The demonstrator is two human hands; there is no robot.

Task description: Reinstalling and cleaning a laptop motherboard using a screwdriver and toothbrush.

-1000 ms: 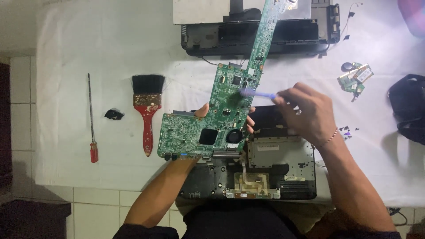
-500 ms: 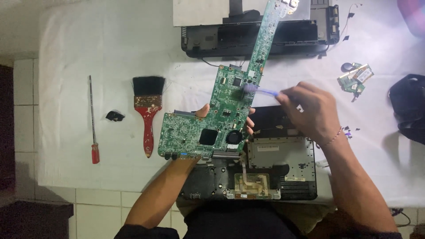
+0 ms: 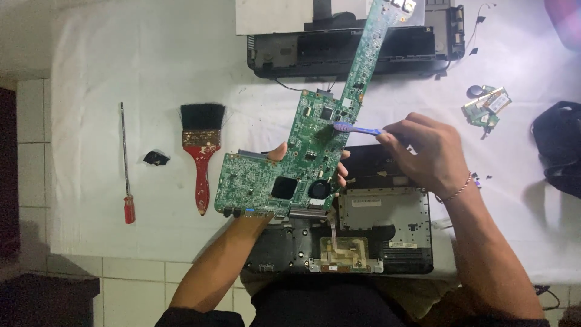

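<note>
My left hand (image 3: 284,152) grips a long green circuit board (image 3: 302,151) from underneath, holding it tilted above the table; only a thumb and fingertips show at its edges. My right hand (image 3: 426,151) holds a small blue toothbrush (image 3: 357,128), its bristle head resting on the board's upper middle, next to a dark chip. Below the board lies an opened laptop base (image 3: 369,236) with its metal frame and touchpad bracket exposed.
A white cloth (image 3: 121,72) covers the table. On it lie a red-handled paintbrush (image 3: 201,151), a red-handled screwdriver (image 3: 126,163), a small black piece (image 3: 156,158), another black laptop shell (image 3: 339,51) at the top, small green cards (image 3: 485,106) and a black bag (image 3: 560,145) at right.
The toothbrush head has slid a little along the board's upper part. The board and my left hand have stayed nearly still.
</note>
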